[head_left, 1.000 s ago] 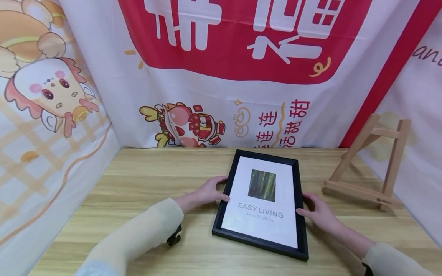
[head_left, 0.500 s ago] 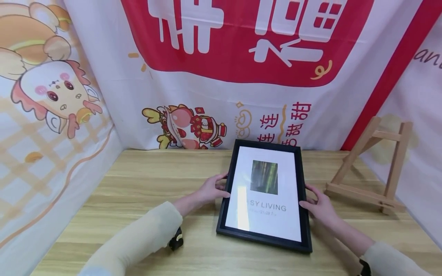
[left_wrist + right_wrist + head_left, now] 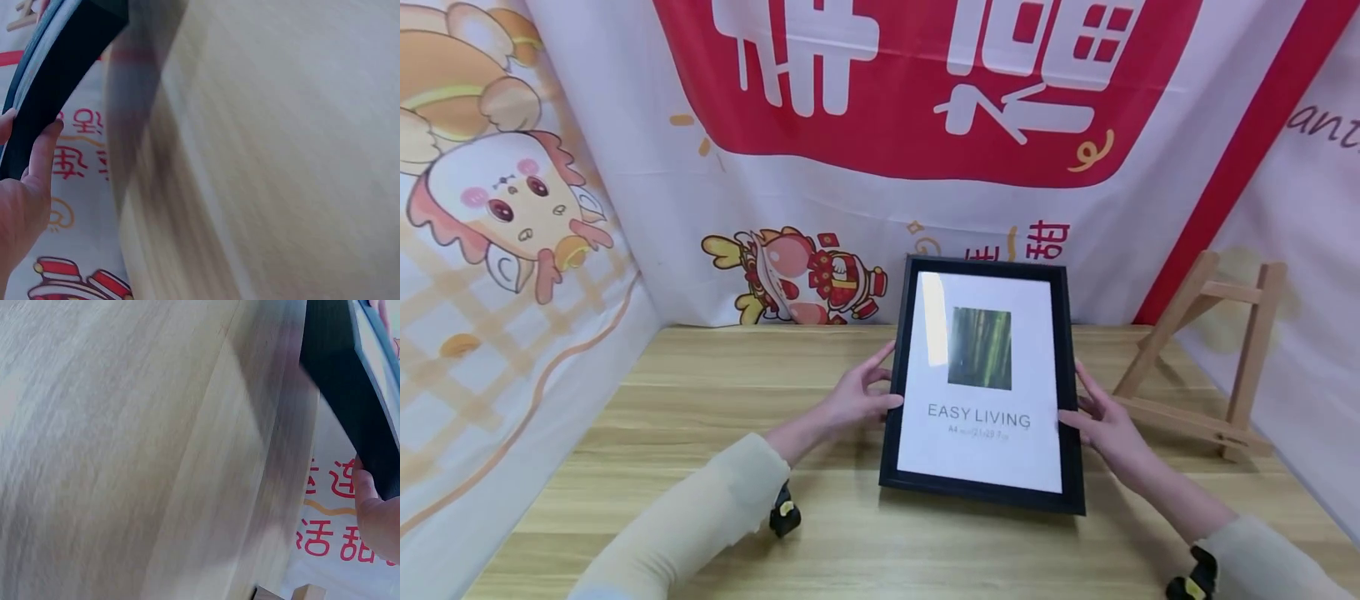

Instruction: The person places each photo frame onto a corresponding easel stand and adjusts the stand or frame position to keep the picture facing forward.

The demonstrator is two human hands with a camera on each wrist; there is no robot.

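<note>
Left hand (image 3: 852, 402) and right hand (image 3: 1112, 429) grip a tilted picture frame (image 3: 983, 400); worktop (image 3: 715, 400) below. An easel (image 3: 1255, 350) stands to their right.

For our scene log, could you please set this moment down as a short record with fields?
Picture frame: black, held tilted with its top edge raised; it appears lifted off the table
Insert: white sheet reading EASY LIVING, with a small greenish picture
Left hand: grips the frame's left edge, thumb at the front
Right hand: grips the right edge, thumb at the front
Easel: wooden, standing on the table right of the frame
Backdrop: white and red printed fabric
</note>
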